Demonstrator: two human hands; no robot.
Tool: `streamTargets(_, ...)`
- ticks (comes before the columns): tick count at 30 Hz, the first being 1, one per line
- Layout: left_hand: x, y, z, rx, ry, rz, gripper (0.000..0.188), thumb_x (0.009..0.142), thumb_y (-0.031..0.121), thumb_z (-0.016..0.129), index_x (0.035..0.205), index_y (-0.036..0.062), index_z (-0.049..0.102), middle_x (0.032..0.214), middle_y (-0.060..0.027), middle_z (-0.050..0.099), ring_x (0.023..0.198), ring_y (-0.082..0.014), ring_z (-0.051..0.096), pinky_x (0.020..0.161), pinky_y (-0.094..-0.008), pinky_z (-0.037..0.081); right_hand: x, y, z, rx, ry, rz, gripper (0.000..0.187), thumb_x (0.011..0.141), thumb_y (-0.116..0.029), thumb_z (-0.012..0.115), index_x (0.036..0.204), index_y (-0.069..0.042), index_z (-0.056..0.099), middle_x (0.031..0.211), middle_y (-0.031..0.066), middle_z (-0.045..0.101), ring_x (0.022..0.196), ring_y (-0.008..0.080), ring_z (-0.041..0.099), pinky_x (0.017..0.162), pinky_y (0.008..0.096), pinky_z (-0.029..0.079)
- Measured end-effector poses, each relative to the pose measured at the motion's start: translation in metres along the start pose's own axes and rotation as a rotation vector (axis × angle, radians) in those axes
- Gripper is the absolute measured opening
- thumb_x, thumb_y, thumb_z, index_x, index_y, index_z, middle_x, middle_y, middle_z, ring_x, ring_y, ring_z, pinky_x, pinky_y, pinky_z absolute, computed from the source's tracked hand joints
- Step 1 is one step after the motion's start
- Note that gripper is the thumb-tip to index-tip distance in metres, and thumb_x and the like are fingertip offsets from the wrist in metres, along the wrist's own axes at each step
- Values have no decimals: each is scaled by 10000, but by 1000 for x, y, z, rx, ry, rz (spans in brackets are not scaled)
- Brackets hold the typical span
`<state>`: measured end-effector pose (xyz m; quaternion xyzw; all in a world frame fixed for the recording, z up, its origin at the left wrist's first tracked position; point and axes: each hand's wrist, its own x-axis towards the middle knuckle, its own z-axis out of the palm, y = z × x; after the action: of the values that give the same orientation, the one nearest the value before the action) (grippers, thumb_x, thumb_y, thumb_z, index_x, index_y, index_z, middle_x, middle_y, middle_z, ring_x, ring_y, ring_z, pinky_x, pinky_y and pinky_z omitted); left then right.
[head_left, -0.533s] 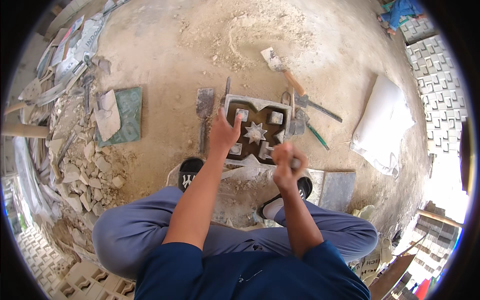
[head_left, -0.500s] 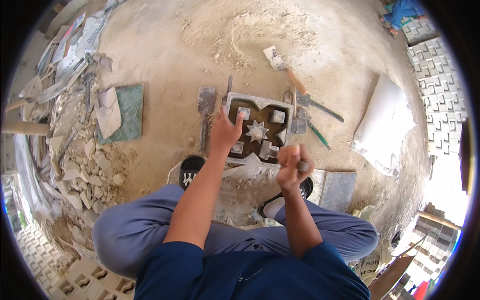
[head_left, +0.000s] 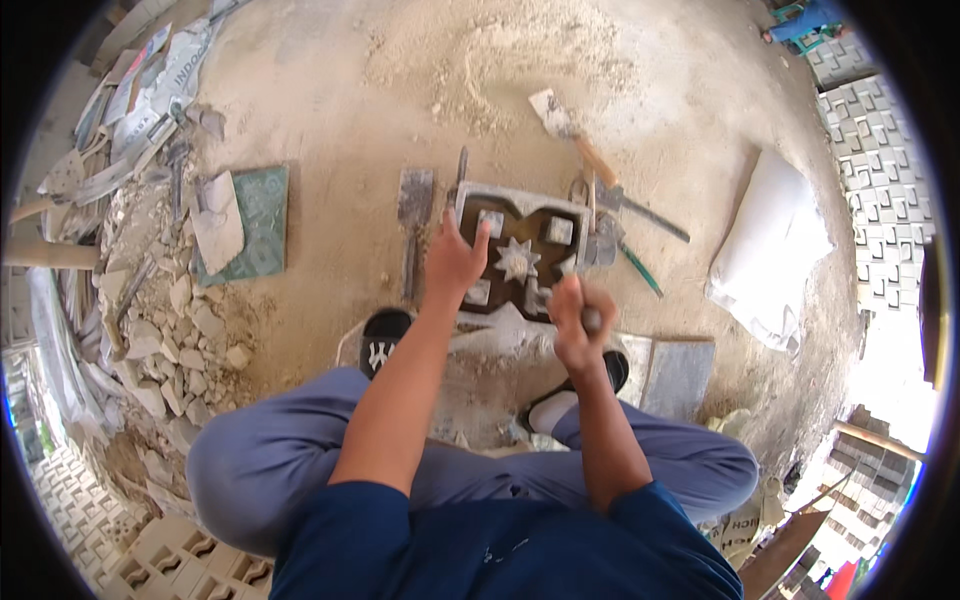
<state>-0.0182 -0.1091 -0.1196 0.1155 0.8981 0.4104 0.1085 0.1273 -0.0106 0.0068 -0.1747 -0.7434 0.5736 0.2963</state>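
A square metal mould [head_left: 520, 196] lies on the ground before my feet. Inside it are a star-shaped piece [head_left: 517, 260], small square blocks [head_left: 559, 230] near the corners and a brown layer around them. My left hand [head_left: 459, 255] grips the mould's left rim, fingers outside and thumb over the inner side by a block. Closed around the round handle of a hammer [head_left: 592, 320] is my right hand [head_left: 580, 318], above the mould's near right corner. The grey hammer head, partly hidden by the hand, is low over that corner.
A flat trowel [head_left: 415, 195] lies left of the mould. A wooden-handled trowel [head_left: 595, 160] and a green-handled tool [head_left: 640, 270] lie to its right. Beyond are a white sack [head_left: 765, 255], a green board [head_left: 262, 225], rubble [head_left: 165, 350] and stacked pale blocks [head_left: 875, 180].
My right hand has moved slightly away from me and left, with the hammer tilting. My left hand stays on the mould's rim.
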Motion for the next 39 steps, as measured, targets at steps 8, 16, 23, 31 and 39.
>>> streamTargets(8, 2, -6, 4, 5, 92, 90, 790, 931, 566, 566, 1416, -43, 426, 1236, -347, 572, 1091, -503, 604, 892, -543, 519, -4, -13, -7, 125, 74, -244, 478, 1034, -232, 500, 601, -47, 419, 510, -1, 438, 438, 72, 338, 420, 274, 253)
streamTargets(16, 8, -3, 11, 3, 88, 110, 797, 928, 586, 564, 1421, -24, 416, 1215, -349, 577, 1079, -502, 609, 874, -543, 524, -6, 28, -5, -162, 52, -170, 456, 1026, -226, 496, 631, -24, 392, 527, 13, 365, 460, 125, 351, 445, 339, 226)
streamTargets(23, -7, -16, 13, 32, 50, 58, 819, 919, 597, 570, 1413, -40, 419, 1222, -345, 580, 1097, -505, 600, 898, -541, 514, -19, 7, -10, 243, 71, -88, 511, 1033, -292, 520, 613, -24, 402, 529, -30, 358, 445, 76, 293, 440, 297, 183)
streamTargets(31, 8, -12, 9, 69, 66, 67, 808, 941, 595, 540, 1427, -40, 427, 1307, -323, 560, 1183, -478, 567, 971, -525, 483, -9, -3, -18, 217, -35, -29, 491, 1034, -260, 513, 604, -41, 421, 535, -6, 391, 471, 89, 322, 448, 311, 217)
streamTargets(39, 1, -9, 9, -9, -10, -1, 830, 975, 630, 439, 1456, -45, 410, 1398, -316, 506, 1287, -457, 508, 1062, -502, 425, 3, -27, -30, 356, 33, -112, 601, 1047, -433, 471, 615, -27, 372, 556, 5, 351, 489, 92, 340, 404, 272, 247)
